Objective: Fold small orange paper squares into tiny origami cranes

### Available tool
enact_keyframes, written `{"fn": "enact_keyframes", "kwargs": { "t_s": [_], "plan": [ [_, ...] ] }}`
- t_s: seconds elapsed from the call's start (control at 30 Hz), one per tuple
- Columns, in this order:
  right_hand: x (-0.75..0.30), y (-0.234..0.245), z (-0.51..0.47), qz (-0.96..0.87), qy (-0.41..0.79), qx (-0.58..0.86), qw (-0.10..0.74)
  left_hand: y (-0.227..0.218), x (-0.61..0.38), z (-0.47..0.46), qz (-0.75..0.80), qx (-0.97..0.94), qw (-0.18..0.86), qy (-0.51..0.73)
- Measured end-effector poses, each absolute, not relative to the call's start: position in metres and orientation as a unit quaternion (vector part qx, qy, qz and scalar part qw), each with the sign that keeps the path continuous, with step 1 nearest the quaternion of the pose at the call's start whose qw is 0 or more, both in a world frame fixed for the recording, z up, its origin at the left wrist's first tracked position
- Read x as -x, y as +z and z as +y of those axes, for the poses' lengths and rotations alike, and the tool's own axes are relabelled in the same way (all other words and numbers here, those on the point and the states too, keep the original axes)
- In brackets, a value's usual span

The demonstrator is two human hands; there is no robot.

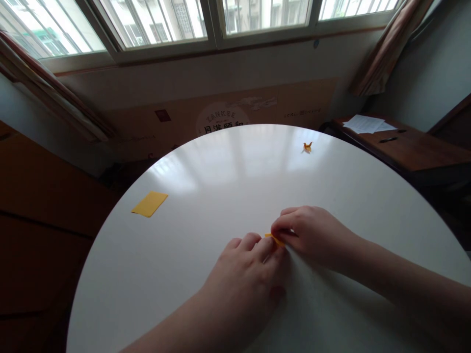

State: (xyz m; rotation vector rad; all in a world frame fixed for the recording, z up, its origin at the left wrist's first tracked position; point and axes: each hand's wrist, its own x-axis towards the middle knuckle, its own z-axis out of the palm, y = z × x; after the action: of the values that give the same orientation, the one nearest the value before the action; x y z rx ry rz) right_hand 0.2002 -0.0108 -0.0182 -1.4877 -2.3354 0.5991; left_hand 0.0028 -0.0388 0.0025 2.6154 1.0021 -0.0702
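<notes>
Near the middle of the white table, a small piece of folded yellow paper [278, 241] shows between my two hands, mostly covered by fingers. My left hand [247, 274] is closed on its near left side, with the fingers curled and pressing the paper close to the tabletop. From the right, my right hand [312, 233] pinches the same paper between thumb and fingers. The folded shape under the fingertips is hidden.
A yellow paper square [150, 204] lies on the round white table [206, 196] to the left. A small folded orange paper figure [307, 147] stands at the far side. Beyond are a wooden desk [415, 147] with white sheets [368, 124] and a large cardboard box [176, 125].
</notes>
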Motion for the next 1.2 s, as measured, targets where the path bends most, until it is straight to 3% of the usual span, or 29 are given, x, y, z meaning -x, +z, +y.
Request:
{"fn": "enact_keyframes", "kwargs": {
  "t_s": [0.33, 0.57, 0.93, 1.2],
  "plan": [
    [-0.223, -0.01, -0.002, -0.772, 0.217, 0.499, 0.329, 0.005, -0.004, -0.035, 0.375, -0.91, 0.175, 0.034],
    [-0.225, -0.001, -0.003, -0.786, 0.243, 0.475, 0.312, 0.005, 0.011, -0.011, 0.398, -0.893, 0.154, 0.138],
    [-0.228, -0.001, -0.002, -0.794, 0.252, 0.466, 0.299, -0.004, 0.006, -0.009, 0.309, -0.937, 0.133, 0.096],
    [-0.229, -0.003, -0.004, -0.804, 0.298, 0.463, 0.226, -0.011, -0.002, -0.012, 0.408, -0.909, 0.053, 0.069]
  ]
}}
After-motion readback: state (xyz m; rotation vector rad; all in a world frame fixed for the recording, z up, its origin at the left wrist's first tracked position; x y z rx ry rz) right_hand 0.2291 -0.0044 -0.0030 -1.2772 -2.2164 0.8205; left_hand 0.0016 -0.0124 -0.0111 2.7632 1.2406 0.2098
